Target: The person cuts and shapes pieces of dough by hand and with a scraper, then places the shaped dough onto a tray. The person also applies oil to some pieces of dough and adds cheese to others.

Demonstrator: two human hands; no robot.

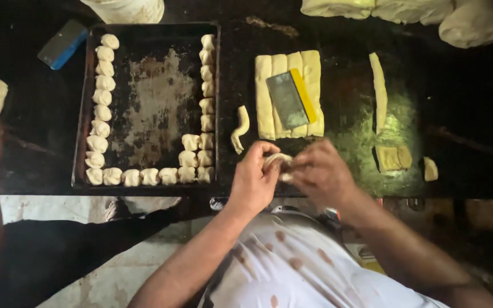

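Both hands meet just above the near edge of the dark surface point(349, 114). The left hand point(254, 178) and the right hand point(320, 171) are closed together around a small piece of dough point(278, 161), which shows pale between the fingers. To the left lies a dark baking tray point(155, 91), and shaped dough knots point(99, 128) stand in rows along its left, right and near sides. A twisted dough strip point(239, 129) lies between the tray and the hands. Behind the hands is a flat dough sheet point(269, 97), cut in strips, and a scraper with a yellow edge point(292, 98) rests on it. A long dough strip point(379, 91) lies further right.
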